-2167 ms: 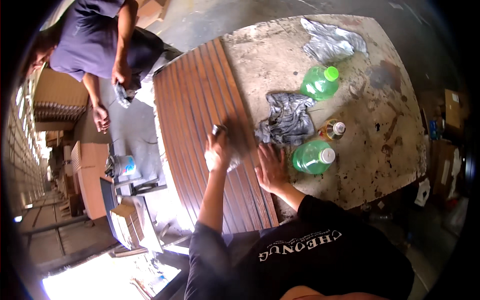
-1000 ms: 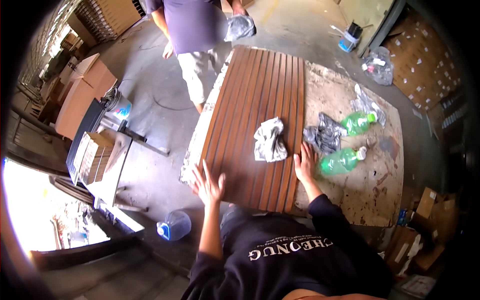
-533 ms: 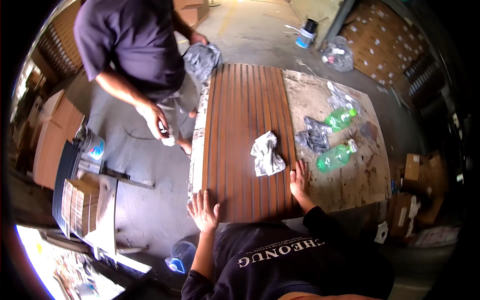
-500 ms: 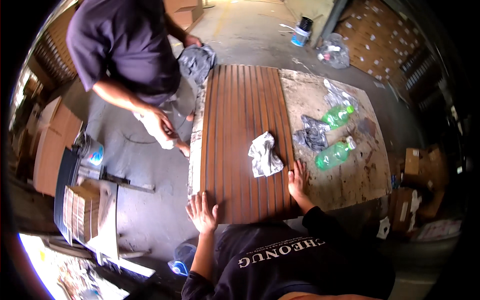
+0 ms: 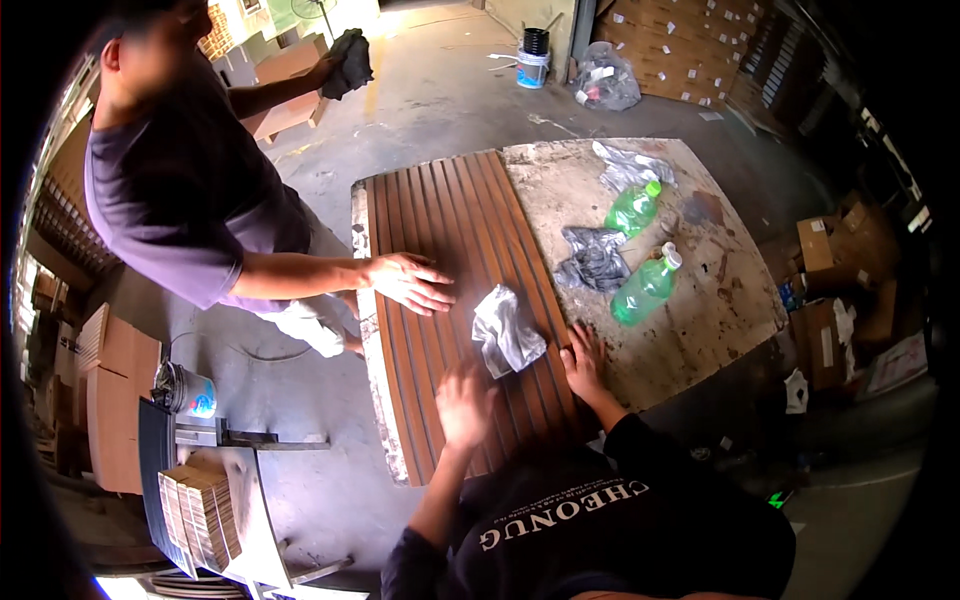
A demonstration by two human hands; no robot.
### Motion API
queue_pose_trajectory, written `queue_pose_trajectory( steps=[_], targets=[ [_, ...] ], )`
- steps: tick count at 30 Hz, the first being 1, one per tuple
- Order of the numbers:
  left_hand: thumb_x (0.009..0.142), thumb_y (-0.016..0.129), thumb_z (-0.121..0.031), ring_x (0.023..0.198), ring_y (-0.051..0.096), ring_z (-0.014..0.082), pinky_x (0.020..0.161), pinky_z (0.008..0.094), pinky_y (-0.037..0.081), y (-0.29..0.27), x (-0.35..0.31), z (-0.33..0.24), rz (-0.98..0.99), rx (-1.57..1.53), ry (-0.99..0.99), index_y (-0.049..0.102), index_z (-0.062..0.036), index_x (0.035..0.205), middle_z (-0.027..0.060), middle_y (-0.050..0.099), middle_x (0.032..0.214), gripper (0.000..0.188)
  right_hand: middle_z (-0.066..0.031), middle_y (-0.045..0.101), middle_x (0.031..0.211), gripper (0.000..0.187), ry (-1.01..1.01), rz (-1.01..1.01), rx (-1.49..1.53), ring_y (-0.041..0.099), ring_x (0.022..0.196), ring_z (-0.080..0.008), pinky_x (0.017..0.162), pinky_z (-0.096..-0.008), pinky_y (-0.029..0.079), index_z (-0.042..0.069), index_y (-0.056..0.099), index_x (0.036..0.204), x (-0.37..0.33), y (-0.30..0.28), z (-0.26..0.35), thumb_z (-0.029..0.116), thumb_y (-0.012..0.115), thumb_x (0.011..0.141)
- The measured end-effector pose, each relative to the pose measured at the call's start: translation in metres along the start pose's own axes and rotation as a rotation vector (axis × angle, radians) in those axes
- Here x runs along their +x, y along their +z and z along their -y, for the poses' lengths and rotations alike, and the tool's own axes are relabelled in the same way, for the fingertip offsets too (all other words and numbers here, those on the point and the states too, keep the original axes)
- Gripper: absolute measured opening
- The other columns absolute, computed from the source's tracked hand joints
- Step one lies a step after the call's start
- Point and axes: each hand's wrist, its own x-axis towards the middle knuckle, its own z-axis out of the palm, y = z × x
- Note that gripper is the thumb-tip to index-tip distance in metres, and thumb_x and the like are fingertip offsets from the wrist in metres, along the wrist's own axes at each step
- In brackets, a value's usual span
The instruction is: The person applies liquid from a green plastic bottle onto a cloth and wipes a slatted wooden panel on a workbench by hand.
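A brown slatted wood panel [image 5: 425, 225] with dark grooves lies along the left part of the worktable. My left hand [image 5: 465, 405] is over its near part, just below a crumpled white cloth [image 5: 508, 332]; motion smears its fingers. At the panel's right edge rests my right hand [image 5: 586, 362], fingers spread and holding nothing. A co-worker stands at the left, one hand [image 5: 410, 283] stretched over the panel, the other holding up a dark cloth [image 5: 348, 65].
On the worktable's stained top [image 5: 690, 330] lie two green bottles [image 5: 645, 288], a grey rag [image 5: 592, 260] and a pale cloth [image 5: 635, 165]. Behind stand a bucket [image 5: 532, 68] and a plastic bag [image 5: 608, 80]. Cardboard boxes [image 5: 822, 330] are at the right, stacked strips [image 5: 200, 510] at the left.
My left hand has left the panel's near left corner and moved right, toward the white cloth. The co-worker has raised the dark cloth and reached a hand over the panel. My view has shifted.
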Motion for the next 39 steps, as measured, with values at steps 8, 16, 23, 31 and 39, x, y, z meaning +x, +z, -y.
queue_pose_trajectory(
  steps=[8, 16, 23, 31, 39],
  targets=[
    [0.084, 0.059, -0.043, 0.137, 0.023, 0.037, 0.11, 0.0562, 0.018, 0.061, 0.069, -0.02, 0.4, 0.226, 0.119, 0.04, -0.0225, 0.139, 0.0119, 0.019, 0.152, 0.062, -0.0151, 0.042, 0.14, 0.05, 0.089, 0.155, 0.334, 0.036, 0.132, -0.0312, 0.109, -0.0427, 0.025, 0.003, 0.047, 0.132, 0.002, -0.008, -0.01, 0.033, 0.055, 0.092],
    [0.095, 0.049, -0.027, 0.091, 0.063, 0.0232, 0.083, 0.0358, 0.05, 0.051, 0.071, 0.012, 0.197, -1.064, -0.441, 0.056, -0.0019, 0.116, 0.0125, 0.065, 0.099, 0.033, -0.0145, 0.027, 0.148, 0.069, 0.19, 0.241, 0.875, 0.023, 0.138, -0.0265, 0.112, -0.0379, 0.019, 0.002, 0.026, 0.143, 0.014, -0.049, 0.073, 0.02, 0.063, 0.088],
    [0.099, 0.037, -0.034, 0.107, 0.058, 0.0269, 0.093, 0.0402, 0.046, 0.005, 0.031, 0.006, 0.282, -2.042, -0.729, 0.047, -0.0017, 0.127, 0.014, 0.058, 0.12, 0.044, -0.0055, 0.063, 0.1, 0.025, 0.497, 0.734, 1.959, 0.061, 0.093, -0.0157, 0.084, -0.034, 0.049, 0.005, 0.058, 0.111, 0.023, -0.026, 0.073, 0.021, 0.057, 0.093],
    [0.079, 0.067, -0.002, 0.082, 0.064, 0.0178, 0.077, 0.0325, 0.053, -0.026, 0.013, 0.026, 0.062, -1.565, -0.717, 0.059, -0.0039, 0.105, 0.0055, 0.065, 0.095, 0.028, -0.0096, 0.061, 0.113, 0.038, 0.553, 0.816, 1.422, 0.063, 0.096, -0.0183, 0.08, -0.0323, 0.053, 0.007, 0.048, 0.128, 0.007, -0.033, 0.106, 0.016, 0.058, 0.092],
    [0.07, 0.055, 0.004, 0.087, 0.061, 0.0337, 0.079, 0.0397, 0.05, -0.121, 0.023, -0.004, -0.218, -0.234, -0.252, 0.057, 0.0007, 0.106, 0.019, 0.061, 0.098, 0.036, -0.0121, 0.061, 0.113, 0.036, 0.189, 0.333, 1.105, 0.06, 0.106, -0.0186, 0.088, -0.0298, 0.049, 0.004, 0.05, 0.124, 0.033, -0.021, 0.042, 0.001, 0.057, 0.089]
  ],
)
